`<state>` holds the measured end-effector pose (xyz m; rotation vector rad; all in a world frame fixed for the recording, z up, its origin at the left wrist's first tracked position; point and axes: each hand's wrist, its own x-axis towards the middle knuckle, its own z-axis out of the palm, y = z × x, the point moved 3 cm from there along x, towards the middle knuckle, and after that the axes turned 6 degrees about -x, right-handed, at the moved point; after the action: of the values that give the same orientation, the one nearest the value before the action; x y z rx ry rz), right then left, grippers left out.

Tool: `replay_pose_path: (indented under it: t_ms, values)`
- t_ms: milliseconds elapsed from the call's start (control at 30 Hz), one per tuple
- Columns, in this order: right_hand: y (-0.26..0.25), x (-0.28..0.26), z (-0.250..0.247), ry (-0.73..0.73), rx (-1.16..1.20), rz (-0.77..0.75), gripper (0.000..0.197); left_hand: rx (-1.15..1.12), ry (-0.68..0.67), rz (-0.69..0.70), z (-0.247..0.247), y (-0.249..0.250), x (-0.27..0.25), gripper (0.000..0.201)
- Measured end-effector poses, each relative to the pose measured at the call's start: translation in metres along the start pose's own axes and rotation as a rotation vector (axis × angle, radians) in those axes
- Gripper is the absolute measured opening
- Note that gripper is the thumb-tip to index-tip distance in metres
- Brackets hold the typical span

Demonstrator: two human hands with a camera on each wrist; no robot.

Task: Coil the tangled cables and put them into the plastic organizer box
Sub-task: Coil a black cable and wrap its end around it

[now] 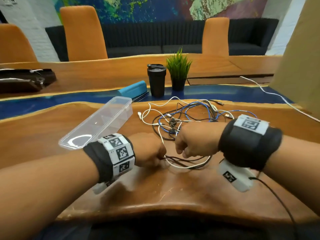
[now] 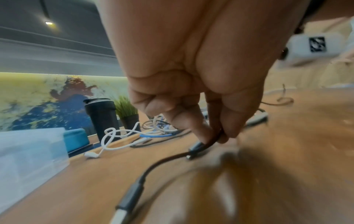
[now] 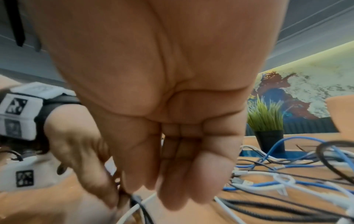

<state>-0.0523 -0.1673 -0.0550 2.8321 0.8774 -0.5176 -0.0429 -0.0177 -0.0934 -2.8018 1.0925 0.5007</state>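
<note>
The left hand's fingers are pinching a black cable just behind its plug, thumb and forefinger clenched on it low over the counter. The right hand is hanging just beside the left hand, its fingers curling downward over loops of black and white cable; whether they are actually gripping a strand I cannot tell, since the fingertips are hiding the contact. A white loop and dark strands are sagging between the two hands, running roughly side to side across the counter's near edge. Beyond the hands, the tangle of white, black and blue cables is lying in a loose heap, its strands pointing every way with no single axis. The box, clear and open, is lying left of the tangle, its long axis slanting from the left wrist away toward a black tumbler and a small plant behind the tangle. The cables are likely light, limp and a little springy, so they should snag on each other rather than slide free; taking hold near a plug and feeding the length out hand over hand seems the safest way to draw one clear before coiling it.
</note>
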Motion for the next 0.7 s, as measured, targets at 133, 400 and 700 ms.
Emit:
replay_pose_path:
  t_ms: [133,400,700]
  values:
    - [0.004,0.013,0.003,0.127,0.008,0.075,0.023,-0.185,0.215,0.006,-0.033,-0.025,-0.010,0.014]
    - [0.034,0.015,-0.036,0.486,0.373,0.188,0.013,-0.450,0.668,-0.022,-0.134,-0.048,-0.049,0.018]
    - [0.092,-0.009,-0.074,0.701,0.695,0.273,0.015,-1.288,1.220,0.141,-0.191,-0.092,-0.089,0.019]
